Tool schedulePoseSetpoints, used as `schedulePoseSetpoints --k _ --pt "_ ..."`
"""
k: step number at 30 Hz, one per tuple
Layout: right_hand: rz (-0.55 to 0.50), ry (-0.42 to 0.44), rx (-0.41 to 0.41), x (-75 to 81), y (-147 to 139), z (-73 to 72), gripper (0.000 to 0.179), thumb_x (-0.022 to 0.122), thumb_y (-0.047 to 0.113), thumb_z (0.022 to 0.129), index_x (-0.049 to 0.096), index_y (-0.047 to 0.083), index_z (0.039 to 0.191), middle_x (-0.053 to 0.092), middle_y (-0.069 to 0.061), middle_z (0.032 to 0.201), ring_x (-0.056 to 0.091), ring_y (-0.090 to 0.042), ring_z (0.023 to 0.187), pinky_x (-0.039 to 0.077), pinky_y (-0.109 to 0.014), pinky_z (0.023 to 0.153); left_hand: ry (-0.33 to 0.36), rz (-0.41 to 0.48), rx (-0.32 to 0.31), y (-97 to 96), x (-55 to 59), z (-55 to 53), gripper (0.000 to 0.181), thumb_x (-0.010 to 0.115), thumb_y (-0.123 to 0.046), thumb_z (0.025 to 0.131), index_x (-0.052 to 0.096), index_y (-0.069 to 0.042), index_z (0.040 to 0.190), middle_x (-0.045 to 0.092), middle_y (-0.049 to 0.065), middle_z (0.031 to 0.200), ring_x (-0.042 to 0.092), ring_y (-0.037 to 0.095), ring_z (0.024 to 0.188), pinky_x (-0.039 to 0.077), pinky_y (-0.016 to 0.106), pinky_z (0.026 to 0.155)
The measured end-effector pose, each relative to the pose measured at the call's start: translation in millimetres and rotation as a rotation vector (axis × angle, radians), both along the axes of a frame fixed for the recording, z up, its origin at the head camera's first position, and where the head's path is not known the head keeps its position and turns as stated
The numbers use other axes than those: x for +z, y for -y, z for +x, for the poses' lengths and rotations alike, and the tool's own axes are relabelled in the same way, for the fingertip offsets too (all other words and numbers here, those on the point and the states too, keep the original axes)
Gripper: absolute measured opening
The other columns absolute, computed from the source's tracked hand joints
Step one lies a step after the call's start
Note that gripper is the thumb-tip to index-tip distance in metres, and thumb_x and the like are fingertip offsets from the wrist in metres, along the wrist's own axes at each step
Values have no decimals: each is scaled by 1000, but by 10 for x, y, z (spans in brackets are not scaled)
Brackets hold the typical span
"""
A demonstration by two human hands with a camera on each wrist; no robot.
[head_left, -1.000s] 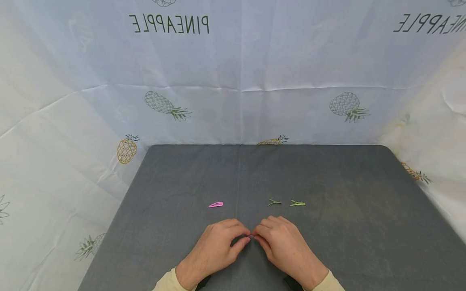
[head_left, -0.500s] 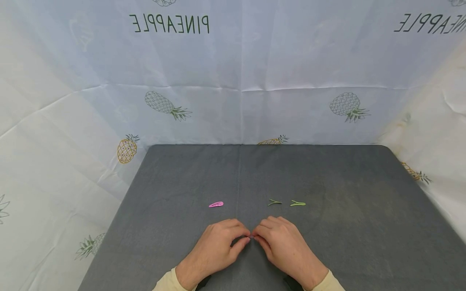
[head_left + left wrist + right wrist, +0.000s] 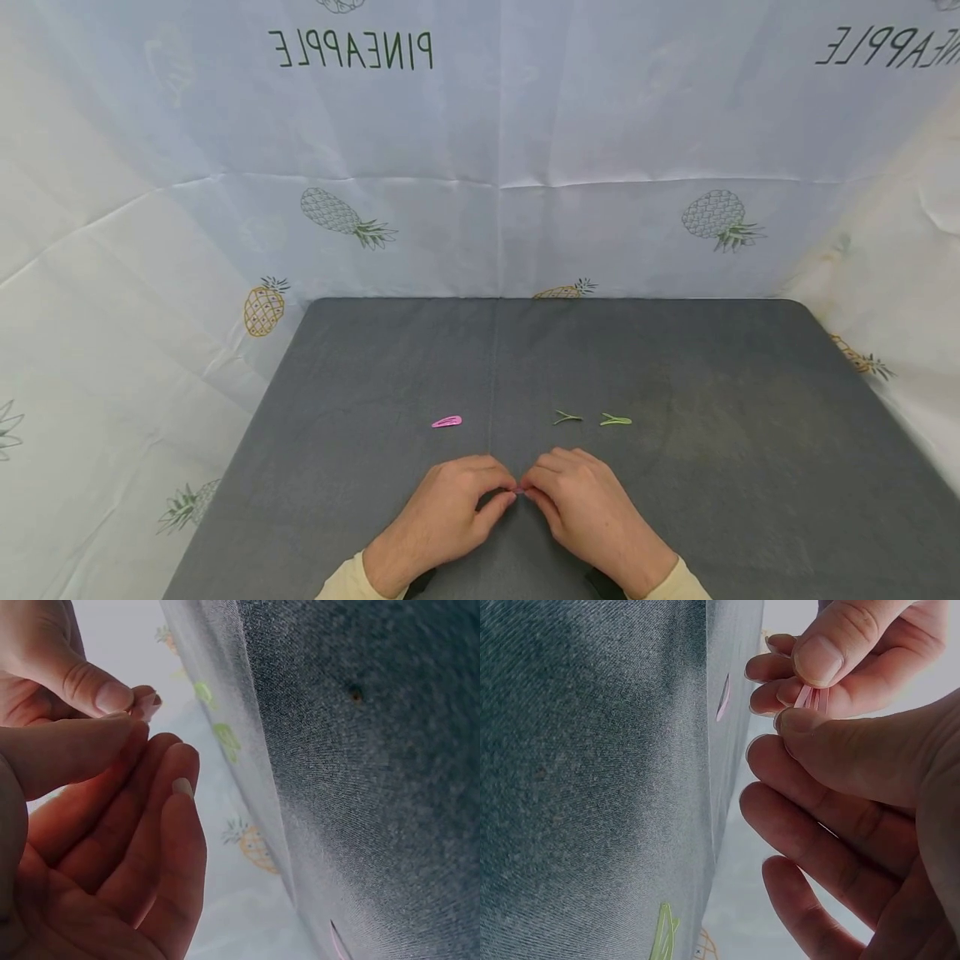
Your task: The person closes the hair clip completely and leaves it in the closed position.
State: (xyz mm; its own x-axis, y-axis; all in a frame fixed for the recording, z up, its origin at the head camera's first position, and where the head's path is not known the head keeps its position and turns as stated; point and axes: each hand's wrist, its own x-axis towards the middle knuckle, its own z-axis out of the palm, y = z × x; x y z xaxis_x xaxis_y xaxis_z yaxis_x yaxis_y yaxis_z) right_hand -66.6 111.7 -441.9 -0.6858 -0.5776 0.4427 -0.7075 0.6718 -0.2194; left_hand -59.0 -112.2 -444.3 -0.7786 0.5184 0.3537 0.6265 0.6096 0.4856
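Pinching a thin pink clip (image 3: 812, 699) between them, the left hand (image 3: 457, 502) and the right hand (image 3: 583, 500) are both keeping their fingers clamped on it, one hand at each end. Most of the clip is hiding under the fingertips, so I cannot tell if it is bent or flat. It is so small that it could be slipping out if one hand lets go too soon. If the fingers push too hard, it could be springing away or nipping the skin.

Past the hands, another pink clip (image 3: 447, 422) is lying to the left on the tabletop (image 3: 390, 354). To the right, a dark green clip (image 3: 567, 417) and a bright green clip (image 3: 616, 420) are lying near each other. A bump from a hand could be sliding these about.

The tabletop is looking grey, with a crease running down it. Behind it and at the sides, a pale cloth (image 3: 600, 108) is hanging, showing drawn pineapples (image 3: 330, 210) and backward writing (image 3: 351, 50).
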Motion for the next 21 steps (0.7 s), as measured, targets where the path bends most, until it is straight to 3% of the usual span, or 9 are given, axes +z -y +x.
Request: schedulePoseSetpoints --k 5,21 --pt "-5 0 12 -8 -5 -3 17 92 18 84 78 26 87 68 17 82 63 -2 77 58 -32 83 27 12 -10 3 -2 -7 5 81 -16 98 81 -21 98 76 -16 96 69 -4 88 57 17 80" --pt "9 -18 34 1 -1 -13 17 93 17 83 78 25 87 66 15 80 60 -1 74 58 -34 87 -4 -13 -36 11 1 -12 5 79 -18 99 83 -21 99 78 -13 97 71 -1 91 60 20 83"
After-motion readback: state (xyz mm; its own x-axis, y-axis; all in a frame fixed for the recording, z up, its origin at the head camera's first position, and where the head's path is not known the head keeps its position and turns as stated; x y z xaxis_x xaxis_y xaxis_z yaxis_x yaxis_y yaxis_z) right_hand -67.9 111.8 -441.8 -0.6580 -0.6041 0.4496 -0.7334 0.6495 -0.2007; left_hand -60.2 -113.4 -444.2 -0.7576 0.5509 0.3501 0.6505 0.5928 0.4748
